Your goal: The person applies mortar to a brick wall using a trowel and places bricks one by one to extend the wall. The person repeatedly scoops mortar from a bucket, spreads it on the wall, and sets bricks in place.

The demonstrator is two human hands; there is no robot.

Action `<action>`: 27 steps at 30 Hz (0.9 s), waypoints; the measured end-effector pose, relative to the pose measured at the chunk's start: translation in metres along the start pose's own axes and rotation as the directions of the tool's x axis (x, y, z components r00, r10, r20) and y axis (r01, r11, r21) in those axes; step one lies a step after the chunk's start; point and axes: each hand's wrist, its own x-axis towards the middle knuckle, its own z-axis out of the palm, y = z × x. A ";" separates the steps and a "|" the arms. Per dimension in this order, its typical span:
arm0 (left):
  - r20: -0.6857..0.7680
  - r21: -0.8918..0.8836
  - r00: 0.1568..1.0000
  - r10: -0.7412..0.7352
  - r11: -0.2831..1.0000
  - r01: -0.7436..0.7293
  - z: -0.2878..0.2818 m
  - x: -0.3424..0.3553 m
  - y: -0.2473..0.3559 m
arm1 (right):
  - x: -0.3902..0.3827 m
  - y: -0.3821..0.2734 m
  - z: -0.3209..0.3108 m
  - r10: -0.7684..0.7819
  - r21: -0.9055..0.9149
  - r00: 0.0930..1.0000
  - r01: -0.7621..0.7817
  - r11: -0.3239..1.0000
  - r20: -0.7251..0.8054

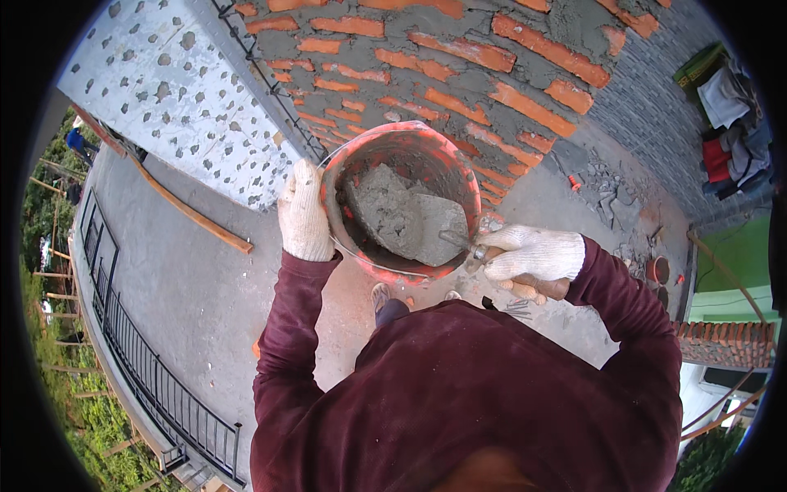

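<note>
In front of me is an orange-red bucket (464, 168) with grey wet mortar (387, 203) inside it. My left hand (304, 211), in a pale knitted glove, is closed on the bucket's left rim, beside its thin wire handle. My right hand (534, 256), gloved the same way, grips the wooden handle of a trowel (445, 225). The trowel's blade lies inside the bucket, its face covered with mortar or resting in it; its outline is partly hidden by the mortar.
A brick wall (467, 51) with rough mortar joints rises ahead. A pale wall (176, 78) dotted with grey daubs stands left of it. A wooden plank (193, 211) lies on the concrete floor, with a black railing (156, 369) beyond. Rubble (615, 201) and hanging clothes (734, 135) are at right.
</note>
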 end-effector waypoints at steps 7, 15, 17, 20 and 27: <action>0.276 -0.201 0.961 -0.029 0.976 0.087 0.027 0.068 0.017 | -0.013 -0.011 0.042 -0.052 0.206 0.976 0.097 0.974 -0.212; 0.438 -0.194 0.898 -0.043 0.971 0.141 0.048 0.108 0.021 | -0.045 -0.036 0.098 -0.189 0.277 0.880 0.331 0.902 -0.437; 0.444 -0.195 0.893 -0.072 0.965 0.175 0.052 0.108 0.022 | -0.065 -0.054 0.110 -0.256 0.214 0.822 0.409 0.887 -0.510; 0.459 -0.152 0.882 -0.109 0.968 0.199 0.052 0.112 0.007 | -0.093 -0.076 0.121 -0.373 0.118 0.697 0.547 0.829 -0.613; 0.454 -0.080 0.875 -0.167 0.971 0.227 0.084 0.093 -0.013 | -0.173 -0.092 0.111 -0.430 0.077 0.458 0.749 0.658 -0.778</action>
